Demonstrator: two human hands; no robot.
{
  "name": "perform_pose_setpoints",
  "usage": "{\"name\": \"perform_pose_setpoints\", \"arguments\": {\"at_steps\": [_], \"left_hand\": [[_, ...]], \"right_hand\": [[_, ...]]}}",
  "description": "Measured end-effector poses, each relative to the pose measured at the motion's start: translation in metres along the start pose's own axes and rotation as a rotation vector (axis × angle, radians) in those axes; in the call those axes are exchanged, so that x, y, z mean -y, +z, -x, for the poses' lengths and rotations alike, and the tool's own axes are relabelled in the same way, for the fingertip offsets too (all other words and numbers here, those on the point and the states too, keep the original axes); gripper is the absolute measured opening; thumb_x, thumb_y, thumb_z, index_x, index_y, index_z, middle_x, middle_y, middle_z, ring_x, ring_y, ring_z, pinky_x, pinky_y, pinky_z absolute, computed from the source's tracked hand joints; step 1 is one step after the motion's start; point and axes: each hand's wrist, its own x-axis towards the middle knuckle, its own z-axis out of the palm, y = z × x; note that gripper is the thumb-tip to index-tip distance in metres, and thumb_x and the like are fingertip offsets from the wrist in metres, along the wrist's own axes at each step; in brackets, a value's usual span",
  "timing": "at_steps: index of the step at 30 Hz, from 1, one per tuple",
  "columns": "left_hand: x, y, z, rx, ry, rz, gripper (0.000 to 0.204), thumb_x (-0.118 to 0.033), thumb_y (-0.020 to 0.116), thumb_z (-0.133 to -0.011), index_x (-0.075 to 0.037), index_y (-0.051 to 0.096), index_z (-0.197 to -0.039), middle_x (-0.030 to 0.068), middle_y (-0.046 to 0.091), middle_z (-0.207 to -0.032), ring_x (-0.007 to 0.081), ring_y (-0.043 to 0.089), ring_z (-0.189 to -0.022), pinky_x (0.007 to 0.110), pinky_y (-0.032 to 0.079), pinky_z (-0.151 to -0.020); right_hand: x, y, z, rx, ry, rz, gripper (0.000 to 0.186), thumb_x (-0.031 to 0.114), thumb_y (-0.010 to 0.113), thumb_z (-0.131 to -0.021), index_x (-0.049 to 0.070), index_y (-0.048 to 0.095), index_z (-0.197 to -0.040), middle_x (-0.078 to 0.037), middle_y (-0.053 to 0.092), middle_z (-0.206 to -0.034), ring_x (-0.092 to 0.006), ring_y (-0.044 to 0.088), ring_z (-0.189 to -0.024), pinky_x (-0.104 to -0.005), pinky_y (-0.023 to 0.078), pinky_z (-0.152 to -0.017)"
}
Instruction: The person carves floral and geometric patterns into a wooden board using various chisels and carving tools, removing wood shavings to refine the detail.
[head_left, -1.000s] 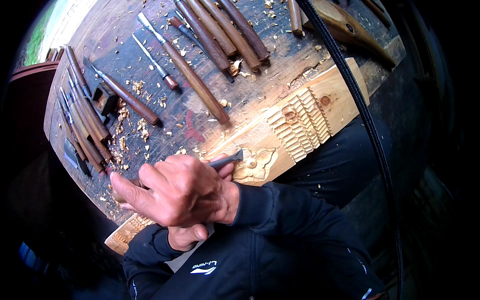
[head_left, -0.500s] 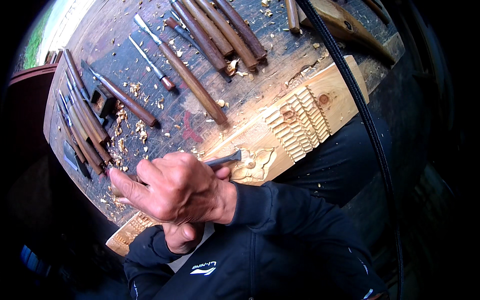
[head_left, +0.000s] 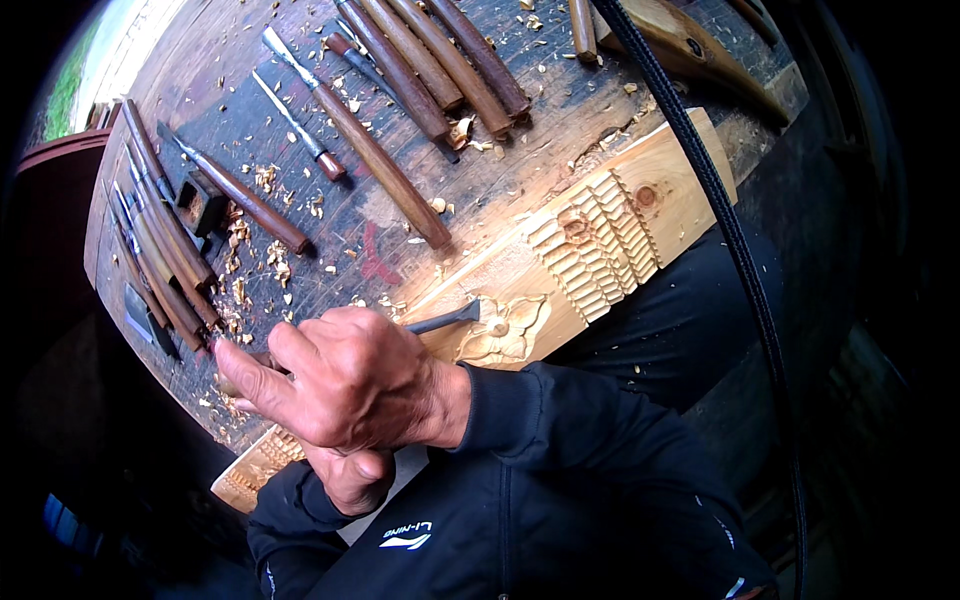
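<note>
A carving chisel (head_left: 446, 320) rests its dark, flared blade beside a flower relief (head_left: 500, 328) on a long pale wooden board (head_left: 470, 283). My right hand (head_left: 345, 375) is closed around the chisel's handle, its wrist over the board. The handle's end peeks out left of the knuckles. Under that hand sits my left hand (head_left: 348, 480), close to the board's near part. Its thumb shows; the other fingers are hidden behind the right hand, so their grip cannot be made out.
Wood-handled chisels (head_left: 355, 150) lie across the dark workbench (head_left: 330, 215), with another bunch (head_left: 160, 240) at left near a small dark block (head_left: 200, 203). Wood shavings (head_left: 238, 260) are scattered about. A wooden mallet-like piece (head_left: 690, 50) lies at far right. A black braided cable (head_left: 735, 225) crosses the view.
My left hand has shifted slightly left and up; fingertips that showed below the blade are now out of sight. The right hand and chisel have moved only slightly left.
</note>
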Motion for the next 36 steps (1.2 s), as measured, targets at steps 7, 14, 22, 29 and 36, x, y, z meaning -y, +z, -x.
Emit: {"name": "perform_pose_setpoints", "arguments": {"at_steps": [7,14,22,29,36], "left_hand": [[-0.007,0.011,-0.005,-0.023,-0.086,0.065,0.123,-0.058,0.093,-0.090,-0.006,0.025,-0.177,0.0156,0.046,-0.173,0.0358,0.050,-0.158,0.051,0.043,-0.130],[-0.025,0.023,-0.014,-0.006,-0.183,0.027,0.124,-0.059,0.093,-0.089,-0.006,0.025,-0.177,0.0151,0.047,-0.171,0.0357,0.050,-0.158,0.052,0.044,-0.129],[-0.024,0.024,-0.017,-0.020,-0.158,0.076,0.123,-0.051,0.100,-0.085,0.001,0.032,-0.172,0.0157,0.053,-0.164,0.0309,0.055,-0.152,0.046,0.044,-0.127],[-0.031,0.028,-0.021,-0.001,-0.158,0.056,0.116,-0.047,0.104,-0.083,0.006,0.042,-0.166,0.0161,0.058,-0.160,0.0277,0.057,-0.148,0.042,0.044,-0.125],[-0.017,0.008,-0.013,0.073,-0.129,-0.026,0.123,-0.052,0.096,-0.089,-0.001,0.025,-0.176,0.0154,0.046,-0.171,0.0334,0.050,-0.157,0.048,0.041,-0.130]], "right_hand": [[-0.002,0.002,-0.001,0.023,0.014,-0.017,0.047,0.024,0.080,-0.093,-0.001,0.077,-0.133,-0.005,0.056,-0.075,-0.0172,0.067,-0.059,-0.0323,0.050,-0.048],[-0.004,0.001,-0.003,0.044,0.027,-0.090,0.044,0.018,0.068,-0.097,-0.010,0.074,-0.130,-0.016,0.066,-0.076,-0.0241,0.071,-0.059,-0.0356,0.055,-0.048],[-0.007,0.002,-0.001,0.042,0.037,-0.025,0.042,0.017,0.071,-0.095,-0.009,0.077,-0.128,-0.015,0.065,-0.074,-0.0233,0.071,-0.058,-0.0342,0.054,-0.048],[-0.007,-0.002,-0.001,0.024,0.030,0.028,0.042,0.018,0.072,-0.093,-0.008,0.078,-0.126,-0.014,0.063,-0.073,-0.0223,0.069,-0.056,-0.0349,0.053,-0.047],[-0.004,-0.006,-0.002,0.028,-0.010,0.004,0.046,0.018,0.068,-0.094,-0.008,0.076,-0.131,-0.010,0.059,-0.073,-0.0211,0.067,-0.058,-0.0347,0.051,-0.048]]}}
